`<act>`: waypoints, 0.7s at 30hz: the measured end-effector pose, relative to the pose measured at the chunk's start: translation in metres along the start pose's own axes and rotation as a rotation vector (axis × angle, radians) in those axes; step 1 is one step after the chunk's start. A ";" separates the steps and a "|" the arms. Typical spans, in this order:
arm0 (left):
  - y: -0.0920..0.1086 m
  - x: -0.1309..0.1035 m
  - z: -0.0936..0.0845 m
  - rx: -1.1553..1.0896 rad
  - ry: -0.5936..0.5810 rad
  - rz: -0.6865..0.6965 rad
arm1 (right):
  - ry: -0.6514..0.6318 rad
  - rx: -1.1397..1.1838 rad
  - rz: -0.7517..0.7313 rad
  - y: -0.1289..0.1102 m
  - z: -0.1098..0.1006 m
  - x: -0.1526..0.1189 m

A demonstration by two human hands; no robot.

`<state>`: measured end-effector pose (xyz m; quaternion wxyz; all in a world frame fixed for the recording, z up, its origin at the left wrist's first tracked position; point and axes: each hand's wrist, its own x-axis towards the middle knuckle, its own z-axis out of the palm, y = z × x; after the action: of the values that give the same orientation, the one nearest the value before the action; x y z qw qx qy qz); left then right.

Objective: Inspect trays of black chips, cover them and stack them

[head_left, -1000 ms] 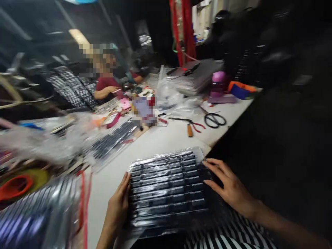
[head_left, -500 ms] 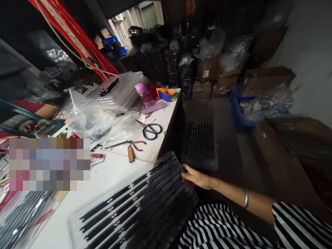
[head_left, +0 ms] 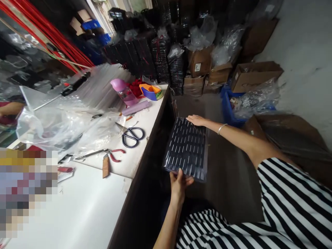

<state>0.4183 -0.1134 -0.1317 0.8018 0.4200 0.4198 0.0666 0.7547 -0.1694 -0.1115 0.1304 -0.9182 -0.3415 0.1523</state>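
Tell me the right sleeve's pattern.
The sleeve has black and white stripes, best in head view.

The tray (head_left: 186,148) is black with rows of pale dashes. Black and white stripes cover the sleeve (head_left: 287,193); the bracelet (head_left: 222,128) is silvery. The surface (head_left: 85,211) is white, the bottle (head_left: 118,85) pink-purple, the tape dispenser (head_left: 149,92) orange and blue. Scissors handles (head_left: 136,139) are dark blue, pliers handles (head_left: 118,151) red. The bin (head_left: 227,106) is blue.

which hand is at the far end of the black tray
The right hand, with the silvery bangle on its arm; the left hand holds the near end of the black tray, its thumb on top.
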 end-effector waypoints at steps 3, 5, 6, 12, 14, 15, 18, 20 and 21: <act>-0.013 0.029 0.013 -0.016 0.018 -0.043 | 0.042 -0.059 0.033 0.005 0.012 0.019; -0.018 0.038 0.014 -0.020 0.039 -0.073 | 0.066 -0.090 0.046 0.008 0.025 0.024; -0.019 0.041 0.013 -0.022 0.048 -0.085 | 0.072 -0.103 0.048 0.010 0.030 0.026; -0.002 0.053 -0.008 -0.014 0.147 -0.086 | 0.056 -0.137 0.037 0.021 0.039 0.033; 0.008 0.061 -0.016 0.020 0.165 -0.082 | 0.064 -0.142 0.043 0.021 0.037 0.034; 0.011 0.065 -0.019 0.042 0.159 -0.087 | 0.069 -0.143 0.049 0.021 0.037 0.034; 0.016 0.075 -0.023 0.097 0.122 -0.114 | 0.081 -0.142 0.063 0.016 0.032 0.028; 0.016 0.074 -0.021 0.114 0.116 -0.120 | 0.100 -0.134 0.048 0.005 0.026 0.018; 0.015 0.071 -0.020 0.118 0.117 -0.119 | 0.118 -0.126 0.029 -0.004 0.022 0.011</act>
<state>0.4527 -0.0593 -0.1701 0.7524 0.4363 0.4932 0.0185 0.7522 -0.1559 -0.1330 0.0898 -0.9369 -0.3288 0.0780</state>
